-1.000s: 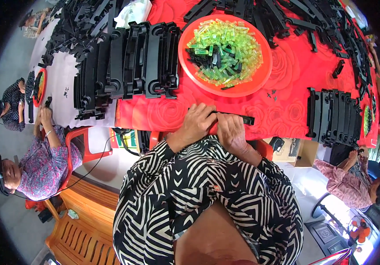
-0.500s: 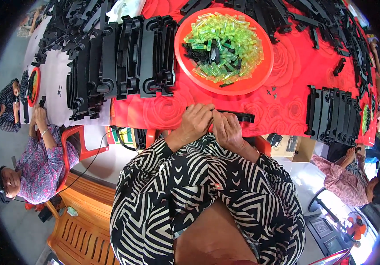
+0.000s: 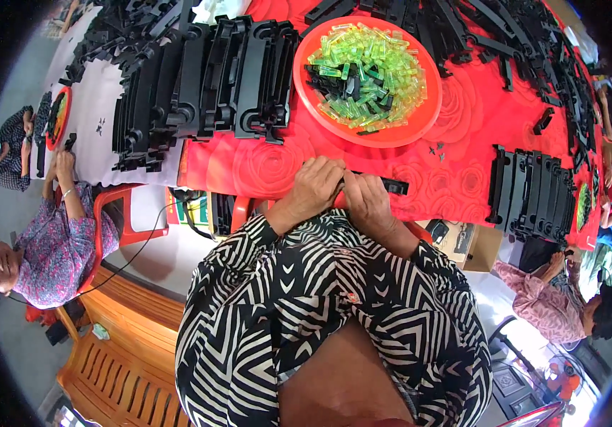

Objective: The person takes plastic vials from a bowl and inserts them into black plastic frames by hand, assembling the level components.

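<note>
Both of my hands are closed on one black plastic strip [image 3: 394, 186] at the near edge of the red tablecloth. Its right end sticks out past my right hand [image 3: 368, 199]; the rest is covered by fingers. My left hand [image 3: 314, 183] pinches the strip's left part, its knuckles close beside the right hand's. Whether a smaller piece sits between the fingertips is hidden. Just beyond my hands stands a round red tray [image 3: 420, 132] heaped with small clear yellow-green pieces [image 3: 380, 57] and some little black parts [image 3: 352, 87].
Rows of black plastic strips [image 3: 199, 78] stand at the left, with another row [image 3: 534, 186] at the right. Loose strips [image 3: 491, 35] pile up along the far side. Tiny black bits [image 3: 437, 150] lie on the red tablecloth [image 3: 249, 171]. Co-workers sit at left [image 3: 64, 256] and right [image 3: 551, 302].
The view has shifted slightly, so the tray and left rows appear a little higher and further right. My hands keep hold of the strip, with small finger movements.
</note>
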Demonstrator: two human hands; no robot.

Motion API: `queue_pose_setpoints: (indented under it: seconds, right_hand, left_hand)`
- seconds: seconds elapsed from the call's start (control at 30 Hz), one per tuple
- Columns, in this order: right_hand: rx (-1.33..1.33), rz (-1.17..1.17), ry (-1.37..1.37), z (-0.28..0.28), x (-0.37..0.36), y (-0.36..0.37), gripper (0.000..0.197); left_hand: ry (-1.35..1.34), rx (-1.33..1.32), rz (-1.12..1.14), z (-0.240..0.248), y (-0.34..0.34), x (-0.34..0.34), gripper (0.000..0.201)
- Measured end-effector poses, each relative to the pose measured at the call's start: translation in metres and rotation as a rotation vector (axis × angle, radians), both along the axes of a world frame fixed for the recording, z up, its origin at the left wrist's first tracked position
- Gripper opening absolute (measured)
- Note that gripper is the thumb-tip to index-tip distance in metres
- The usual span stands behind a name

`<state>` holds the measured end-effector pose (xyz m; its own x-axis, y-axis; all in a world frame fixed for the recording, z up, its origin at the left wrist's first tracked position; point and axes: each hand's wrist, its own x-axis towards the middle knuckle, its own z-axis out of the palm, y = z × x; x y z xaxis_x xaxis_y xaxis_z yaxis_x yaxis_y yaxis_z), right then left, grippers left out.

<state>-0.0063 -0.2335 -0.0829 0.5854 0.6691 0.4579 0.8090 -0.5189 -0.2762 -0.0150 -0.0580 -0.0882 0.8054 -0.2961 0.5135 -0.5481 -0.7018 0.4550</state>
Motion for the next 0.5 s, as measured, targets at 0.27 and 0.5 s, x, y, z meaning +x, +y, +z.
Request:
queue_pose_setpoints:
  seconds: [0.27, 0.5]
  right_hand:
    - [0.167, -0.203, 0.077, 0.029, 0.007, -0.020, 0.046]
    - [0.062, -0.144, 0.584, 0.026, 0.042, -0.025, 0.034]
  left_hand:
    - [0.086, -0.034, -0.034, 0.002, 0.005, -0.004, 0.033]
    - [0.137, -0.053, -0.089, 0.009, 0.007, -0.001, 0.046]
